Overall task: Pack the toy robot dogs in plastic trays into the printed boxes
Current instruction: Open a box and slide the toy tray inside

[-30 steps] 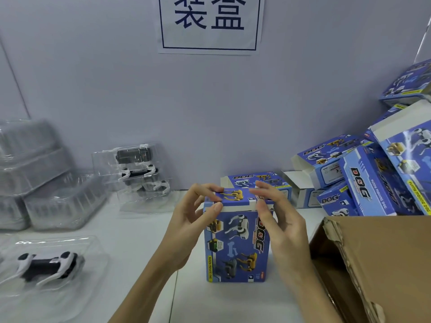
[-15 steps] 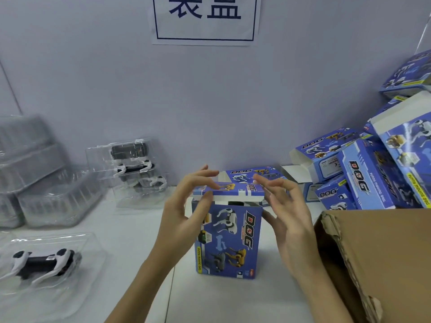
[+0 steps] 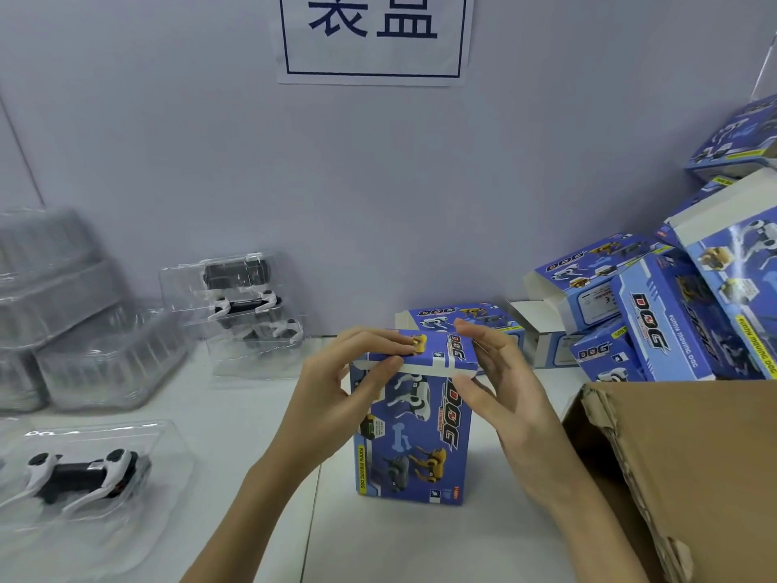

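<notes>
Head view: an upright printed box (image 3: 414, 431) stands mid-desk near the front edge, its top flap (image 3: 420, 355) being closed. The left hand (image 3: 336, 397) pinches the flap's left end; the right hand (image 3: 500, 397) rests straight fingers against the right side. Next, I judge, the tuck tab must slide inside. Its contents are hidden. A toy robot dog (image 3: 80, 473) lies in a plastic tray (image 3: 168, 452) at the front-left corner; open boxes (image 3: 672, 313) pile at the right edge.
</notes>
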`<state>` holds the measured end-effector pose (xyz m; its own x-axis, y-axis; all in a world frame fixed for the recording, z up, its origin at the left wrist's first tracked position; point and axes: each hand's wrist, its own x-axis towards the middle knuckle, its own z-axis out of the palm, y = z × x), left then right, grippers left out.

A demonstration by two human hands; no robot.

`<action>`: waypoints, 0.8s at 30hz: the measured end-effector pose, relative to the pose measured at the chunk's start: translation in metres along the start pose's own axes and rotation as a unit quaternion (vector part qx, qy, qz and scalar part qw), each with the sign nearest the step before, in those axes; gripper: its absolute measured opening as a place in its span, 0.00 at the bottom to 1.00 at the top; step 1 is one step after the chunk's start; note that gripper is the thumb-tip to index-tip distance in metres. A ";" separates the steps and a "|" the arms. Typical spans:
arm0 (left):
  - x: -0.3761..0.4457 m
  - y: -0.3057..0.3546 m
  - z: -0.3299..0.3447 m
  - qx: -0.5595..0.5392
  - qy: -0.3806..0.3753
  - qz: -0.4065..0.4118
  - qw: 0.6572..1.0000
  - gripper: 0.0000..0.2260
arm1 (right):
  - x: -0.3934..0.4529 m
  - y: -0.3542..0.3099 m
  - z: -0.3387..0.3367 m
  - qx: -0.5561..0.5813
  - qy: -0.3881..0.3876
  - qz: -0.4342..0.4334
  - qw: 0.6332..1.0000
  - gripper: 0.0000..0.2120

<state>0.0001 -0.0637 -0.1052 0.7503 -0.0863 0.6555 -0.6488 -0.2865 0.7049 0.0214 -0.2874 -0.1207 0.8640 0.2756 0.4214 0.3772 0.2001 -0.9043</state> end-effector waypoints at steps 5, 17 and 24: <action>0.001 0.005 0.005 -0.014 0.023 0.010 1.000 0.08 | 0.001 0.002 -0.007 -0.024 -0.022 0.009 0.999 0.26; 0.005 0.009 -0.011 0.023 -0.041 -0.001 0.999 0.10 | 0.000 -0.005 -0.015 -0.042 -0.056 -0.006 0.998 0.28; 0.005 0.009 -0.008 0.058 -0.032 0.033 0.997 0.09 | 0.000 -0.008 -0.019 -0.034 -0.075 0.005 0.997 0.30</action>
<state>-0.0029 -0.0593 -0.0937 0.7161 -0.1687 0.6774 -0.6801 -0.3873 0.6225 0.0250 -0.3063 -0.1149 0.8103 0.4148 0.4141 0.3952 0.1350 -0.9086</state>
